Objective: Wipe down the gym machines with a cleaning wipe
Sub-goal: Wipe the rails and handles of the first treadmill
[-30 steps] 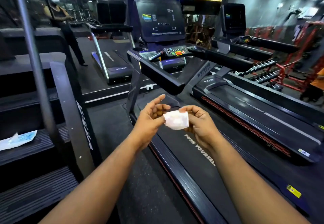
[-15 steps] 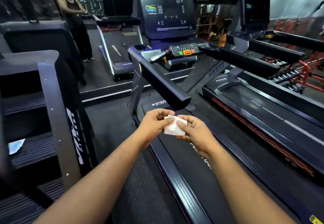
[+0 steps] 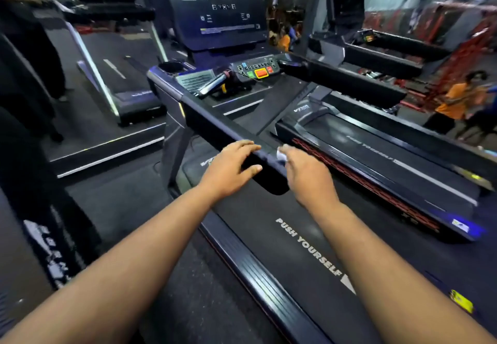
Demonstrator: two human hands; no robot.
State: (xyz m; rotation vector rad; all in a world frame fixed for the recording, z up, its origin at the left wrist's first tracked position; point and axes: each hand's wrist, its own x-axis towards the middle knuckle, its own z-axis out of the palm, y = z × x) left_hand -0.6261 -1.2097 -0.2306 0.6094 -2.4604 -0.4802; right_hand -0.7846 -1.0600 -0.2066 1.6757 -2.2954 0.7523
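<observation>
At far left, a dark machine (image 3: 40,155) with white lettering on its side fills the edge of view, with a strip of bare floor (image 3: 121,209) between it and the near treadmill. Beyond that strip a raised platform edge (image 3: 107,155) crosses, and a mirror (image 3: 107,34) above it shows another treadmill deck.

Left hand (image 3: 228,167) lies on the near end of the left handrail (image 3: 215,125), fingers fairly straight over the top and thumb reaching along the side face; it holds nothing. This rail runs up and left to a cup holder (image 3: 170,66) and the console, where a button panel (image 3: 256,69) sits below the screen (image 3: 217,7). The rail's blunt end juts out over the belt (image 3: 282,236), printed PUSH YOURSELF, and a ribbed side rail (image 3: 255,273) borders the belt's left edge.

Right hand (image 3: 309,174) is just right of the rail end, fingers curled around the wipe (image 3: 281,154), a small white patch showing at the fingertips and touching the rail's top edge. The two hands are near each other, not touching.

Right of that, the right handrail (image 3: 349,82) crosses, and a second treadmill (image 3: 376,160) stands close beside, with a red strip along its near side. Farther right, a person in orange (image 3: 454,98) stands by red racks (image 3: 457,55), blurred.
</observation>
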